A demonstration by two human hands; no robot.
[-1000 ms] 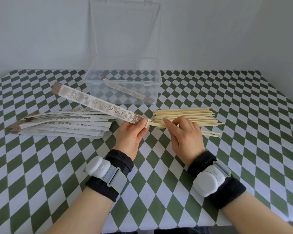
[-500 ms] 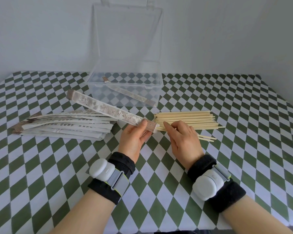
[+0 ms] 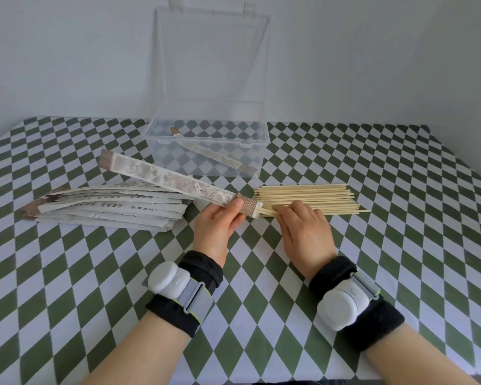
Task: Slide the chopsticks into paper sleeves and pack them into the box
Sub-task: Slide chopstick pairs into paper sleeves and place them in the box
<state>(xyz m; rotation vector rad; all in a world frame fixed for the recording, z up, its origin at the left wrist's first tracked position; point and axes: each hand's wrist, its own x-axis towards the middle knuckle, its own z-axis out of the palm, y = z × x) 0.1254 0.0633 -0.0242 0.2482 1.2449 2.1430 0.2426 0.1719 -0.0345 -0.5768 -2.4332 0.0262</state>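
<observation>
The left hand (image 3: 215, 226) pinches the patterned end of a long printed paper sleeve (image 3: 178, 184), held slanted above the green-and-white checked tablecloth (image 3: 95, 287). The right hand (image 3: 306, 232) grips pale wooden chopsticks (image 3: 265, 212) whose tips sit in the sleeve's mouth, beside the loose chopstick pile (image 3: 317, 197). A stack of empty sleeves (image 3: 109, 209) lies left; the clear plastic box (image 3: 206, 151), lid raised, holds one filled sleeve (image 3: 214, 154)

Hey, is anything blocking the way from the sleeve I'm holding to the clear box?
Nothing visible. The sleeve in the left hand sits just in front of the open box, whose lid stands upright behind it. Only bare tablecloth lies between; one packed sleeve rests inside.
</observation>
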